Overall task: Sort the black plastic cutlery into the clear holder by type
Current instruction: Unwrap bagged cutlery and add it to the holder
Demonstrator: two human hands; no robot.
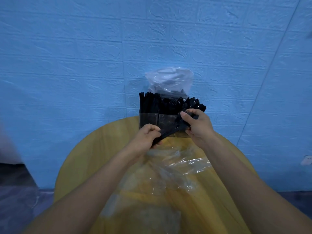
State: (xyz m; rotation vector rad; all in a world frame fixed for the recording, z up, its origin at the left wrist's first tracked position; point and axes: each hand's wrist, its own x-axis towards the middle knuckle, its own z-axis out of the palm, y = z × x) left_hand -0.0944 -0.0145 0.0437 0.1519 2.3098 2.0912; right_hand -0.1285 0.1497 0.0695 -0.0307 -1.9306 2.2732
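An empty clear bag (177,168) lies on the yellow worktop (87,157). Above it, the left hand (148,135) and right hand (197,124) have fingers clamped on either end of a bundle of black spoons (170,130), likely squaring it before insertion. Behind stands the clear holder (149,118), nearly full, its spoon section rightmost.

Black cutlery (170,130) in my hands. More black pieces in clear holder (149,118). Table (94,156) yellow, faint wood grain. Wall (84,56) blue, embossed brick pattern. Bags (168,81) clear, glossy white glints.
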